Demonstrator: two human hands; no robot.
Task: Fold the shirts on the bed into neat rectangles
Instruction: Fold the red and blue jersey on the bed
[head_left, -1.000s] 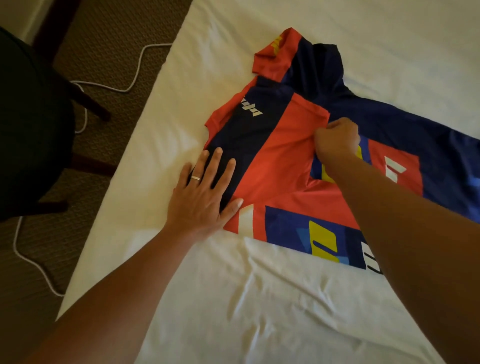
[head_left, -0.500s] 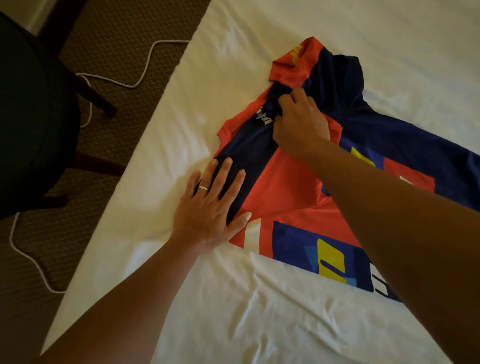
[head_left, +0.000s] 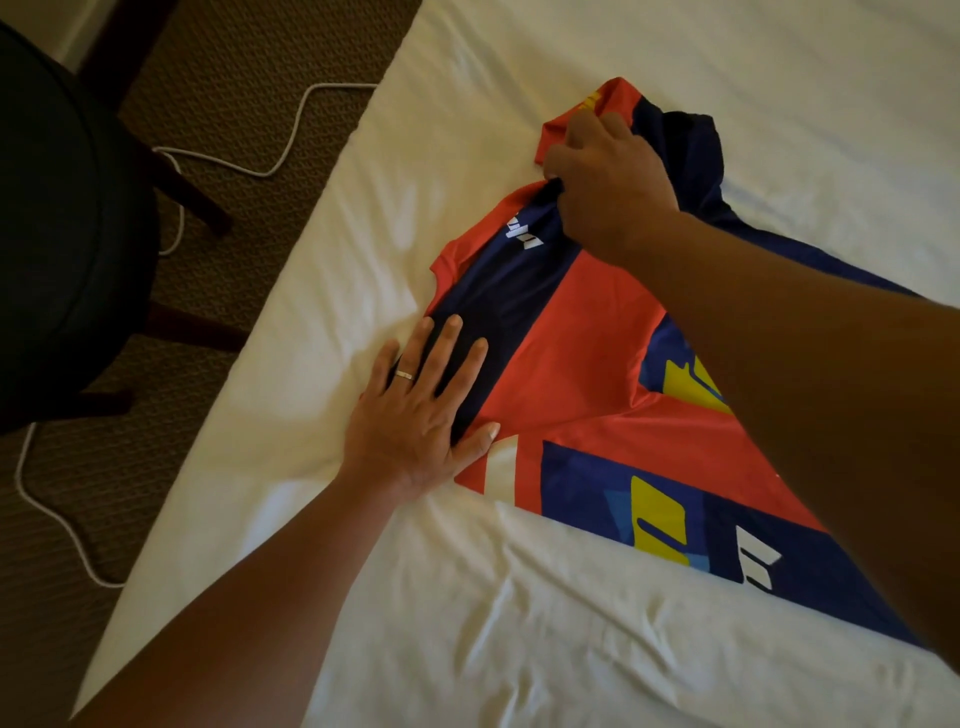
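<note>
A red and navy sports shirt (head_left: 576, 358) with yellow and white marks lies on the white bed (head_left: 467, 623), near its left edge. One side panel is folded in over the body. My left hand (head_left: 421, 415) lies flat with spread fingers on the shirt's near left corner, pressing it down. At the far end, my right hand (head_left: 602, 171) has curled fingers on the fabric at the base of the red sleeve (head_left: 602, 101). My right forearm hides much of the shirt's right part.
The bed's left edge runs diagonally from far centre to near left. Beyond it is brown carpet (head_left: 218, 67) with a white cable (head_left: 291, 140) and a dark chair (head_left: 57, 218) at the left. White wrinkled sheet spreads in front of and behind the shirt.
My right hand has moved from the shirt's middle to its far end and now grips fabric by the red sleeve. My left hand has stayed flat on the near corner.
</note>
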